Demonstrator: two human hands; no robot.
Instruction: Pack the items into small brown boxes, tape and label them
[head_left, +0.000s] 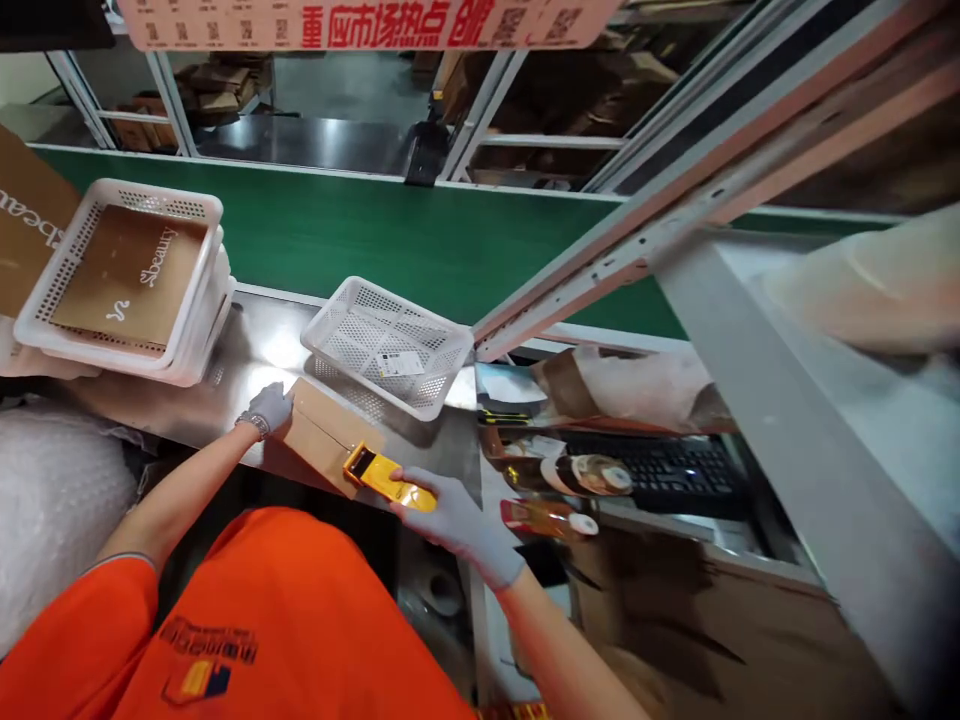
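At the worktop's [255, 350] near edge, our left hand [268, 407] steadies a cardboard box [321, 432], fingers pressed flat on it. Our right hand [450, 520] grips a yellow tape dispenser [382, 474] at the box's end. Sealing seems underway; next calls for a steady pull.

White mesh basket [386, 345] on steel table [255, 345], stacked baskets [120, 280], green conveyor [375, 235], black keyboard [667, 470]

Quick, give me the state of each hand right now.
Left hand: resting on the far end of the cardboard box, fingers curled over it.
Right hand: closed around the yellow tape dispenser, pressed against the box.
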